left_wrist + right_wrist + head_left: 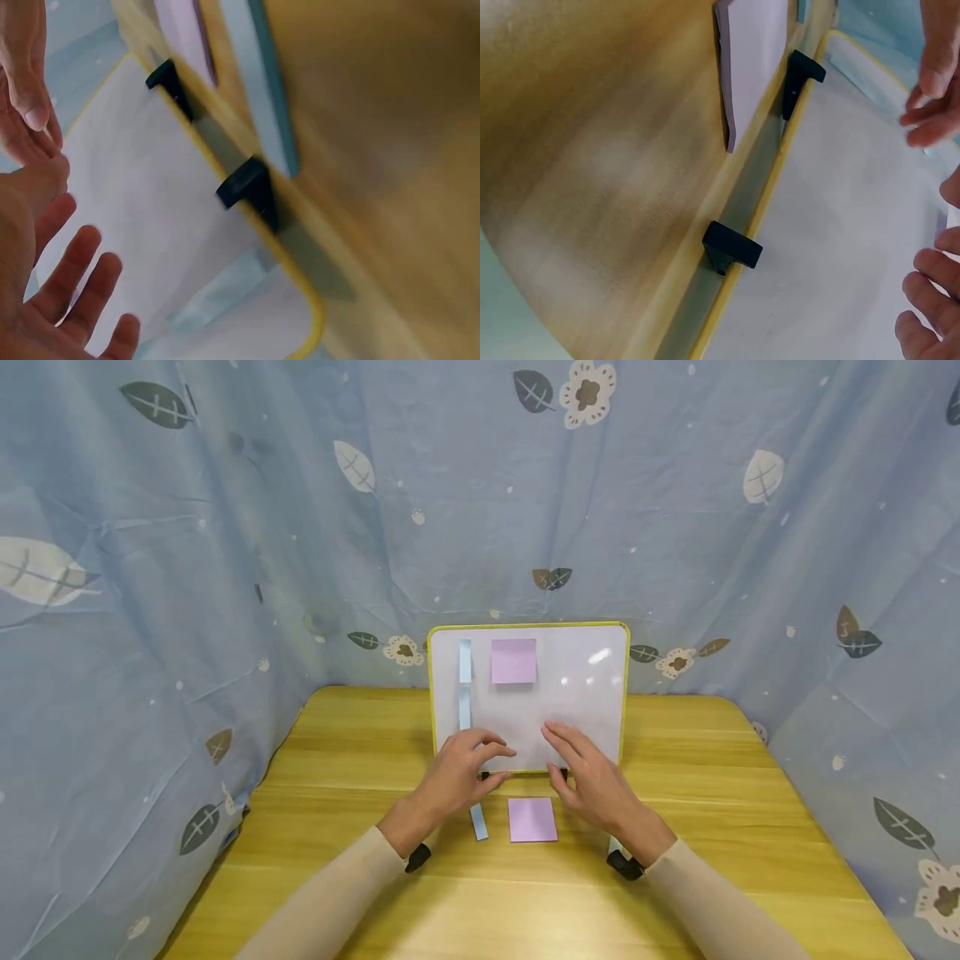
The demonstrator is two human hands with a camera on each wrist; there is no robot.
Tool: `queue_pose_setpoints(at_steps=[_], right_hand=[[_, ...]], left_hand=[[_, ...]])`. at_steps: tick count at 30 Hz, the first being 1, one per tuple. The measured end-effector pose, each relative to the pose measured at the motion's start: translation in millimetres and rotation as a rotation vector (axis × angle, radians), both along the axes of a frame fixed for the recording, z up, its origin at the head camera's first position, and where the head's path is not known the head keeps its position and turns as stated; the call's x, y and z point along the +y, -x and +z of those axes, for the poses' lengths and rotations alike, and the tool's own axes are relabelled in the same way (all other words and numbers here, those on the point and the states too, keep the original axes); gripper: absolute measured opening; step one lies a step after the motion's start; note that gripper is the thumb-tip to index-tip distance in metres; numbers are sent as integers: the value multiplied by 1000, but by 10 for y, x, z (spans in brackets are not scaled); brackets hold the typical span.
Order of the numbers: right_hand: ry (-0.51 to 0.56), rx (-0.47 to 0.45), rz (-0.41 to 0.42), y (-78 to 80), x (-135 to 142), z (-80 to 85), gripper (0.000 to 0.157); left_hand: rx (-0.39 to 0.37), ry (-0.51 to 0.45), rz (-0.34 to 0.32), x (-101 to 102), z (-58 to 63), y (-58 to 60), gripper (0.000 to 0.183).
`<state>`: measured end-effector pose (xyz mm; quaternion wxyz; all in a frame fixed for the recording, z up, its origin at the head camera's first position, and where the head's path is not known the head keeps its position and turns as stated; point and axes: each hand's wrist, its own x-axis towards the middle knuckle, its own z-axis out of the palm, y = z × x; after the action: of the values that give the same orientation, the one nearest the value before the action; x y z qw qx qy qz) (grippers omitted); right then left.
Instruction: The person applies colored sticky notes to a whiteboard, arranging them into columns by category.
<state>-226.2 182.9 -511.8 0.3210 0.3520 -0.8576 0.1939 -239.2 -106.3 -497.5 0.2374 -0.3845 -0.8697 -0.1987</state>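
Observation:
A whiteboard (581, 714) with a yellow rim stands upright on the table. On it are a purple sticky note (513, 662) and, at its left, two light-blue strips, an upper strip (465, 661) and a lower strip (465, 706) partly behind my left hand. My left hand (459, 770) is in front of the board's lower left, fingers loosely bent, holding nothing visible. Facing it, my right hand (592, 781) has fairly straight fingers and also holds nothing. Between and below the hands lie a purple sticky-note pad (532, 820) and a narrow blue pad (479, 823).
Black feet, one foot (247, 184) and another foot (731, 246), hold the board's lower edge. The wooden table (510, 910) reaches back to a blue patterned curtain (465, 527), which also hangs at both sides. Each wrist bears a black strapped device.

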Motion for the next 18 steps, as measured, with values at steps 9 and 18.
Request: queue_pose_setpoints(at_steps=[9, 18], right_hand=[[-60, -31, 70, -54, -37, -57, 69], [-123, -144, 101, -119, -113, -73, 64]], left_hand=[[-218, 141, -42, 16, -177, -118, 35], [-334, 275, -26, 15, -222, -211, 42]])
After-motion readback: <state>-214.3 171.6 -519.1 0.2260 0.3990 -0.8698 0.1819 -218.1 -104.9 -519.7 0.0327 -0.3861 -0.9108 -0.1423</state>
